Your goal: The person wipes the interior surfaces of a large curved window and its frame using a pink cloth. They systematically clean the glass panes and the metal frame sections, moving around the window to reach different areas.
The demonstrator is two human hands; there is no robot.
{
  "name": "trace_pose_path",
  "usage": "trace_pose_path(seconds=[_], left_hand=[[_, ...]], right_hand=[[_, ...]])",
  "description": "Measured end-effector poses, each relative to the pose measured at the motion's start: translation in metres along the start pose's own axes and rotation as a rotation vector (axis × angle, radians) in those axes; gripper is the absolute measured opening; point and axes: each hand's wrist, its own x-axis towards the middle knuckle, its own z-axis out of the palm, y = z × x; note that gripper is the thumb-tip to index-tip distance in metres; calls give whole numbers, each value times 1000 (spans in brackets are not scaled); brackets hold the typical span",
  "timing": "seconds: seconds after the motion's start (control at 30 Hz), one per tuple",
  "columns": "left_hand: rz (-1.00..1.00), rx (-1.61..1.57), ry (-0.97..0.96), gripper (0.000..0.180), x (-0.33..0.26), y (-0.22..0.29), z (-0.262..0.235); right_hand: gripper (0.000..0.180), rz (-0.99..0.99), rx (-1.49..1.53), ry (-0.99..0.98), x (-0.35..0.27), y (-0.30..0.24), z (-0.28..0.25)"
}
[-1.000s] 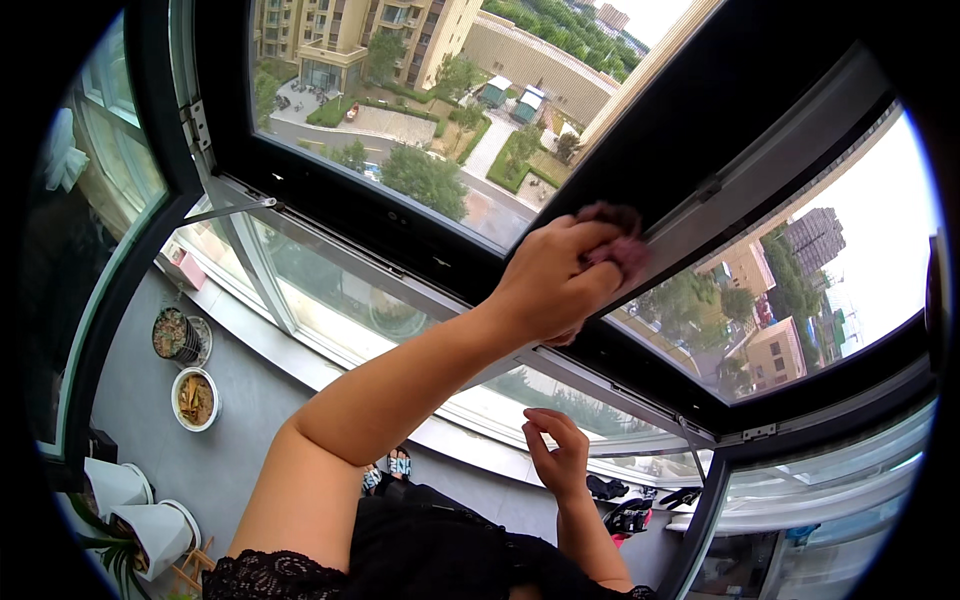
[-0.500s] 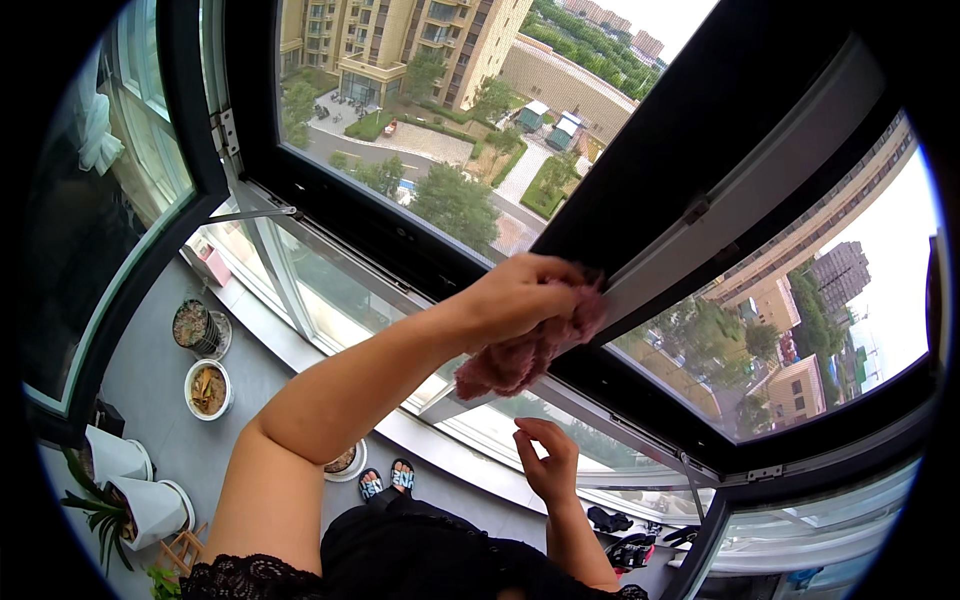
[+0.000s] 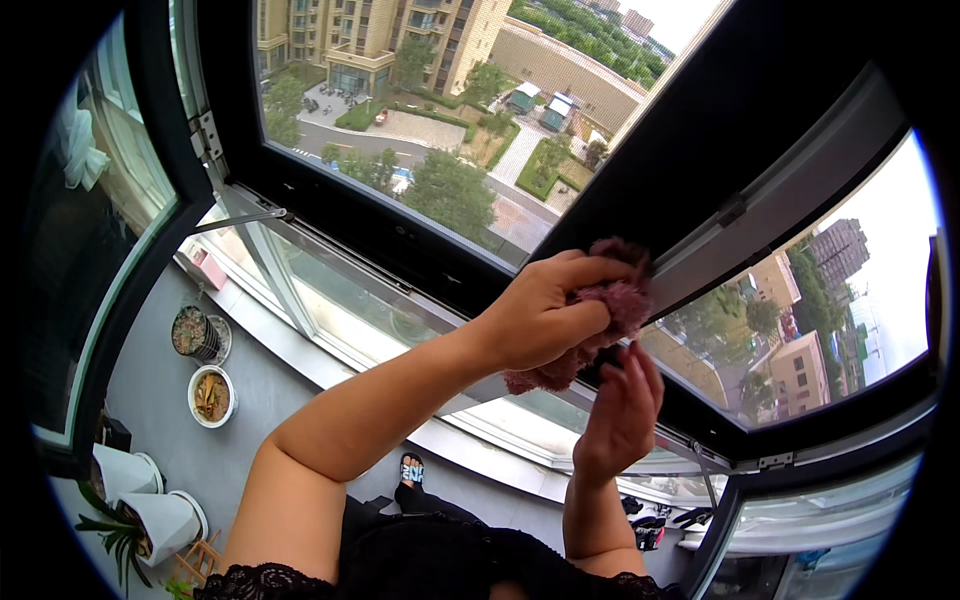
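Observation:
A fluffy dusty-pink cloth (image 3: 622, 300) is bunched up in my left hand (image 3: 555, 312), its fingers wrapped round it. The cloth lies against the dark window frame (image 3: 583, 222), where the post between two panes meets the bottom rail. A loose end of the cloth hangs below the hand. Just under the cloth my right hand (image 3: 620, 412) is raised, fingers loosely bent and pointing up. Its fingertips are close to the cloth's lower edge; whether they touch it I cannot tell. Nothing shows inside the right hand.
An opened window sash (image 3: 190, 215) stands at the left, another (image 3: 720, 530) at the lower right. White planters (image 3: 160, 530), a white pot (image 3: 211, 396) and a dark pot (image 3: 195, 333) stand on the grey floor. Shoes (image 3: 650, 530) lie at the lower right.
My left hand has moved right and slightly up along the frame with the cloth. My right hand has risen up and to the right, close under the cloth.

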Motion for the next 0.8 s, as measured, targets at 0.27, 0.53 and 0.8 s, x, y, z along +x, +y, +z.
trace_pose_path(seconds=[0.27,0.53,0.8], left_hand=[[153,149,-71,43,31,37,-5],[9,121,-93,38,1,-13,-19],[69,53,-220,42,24,23,-24]], right_hand=[[39,-143,-203,397,50,-12,59],[30,-145,-484,314,59,-35,72],[28,-160,-507,370,60,-29,72]])
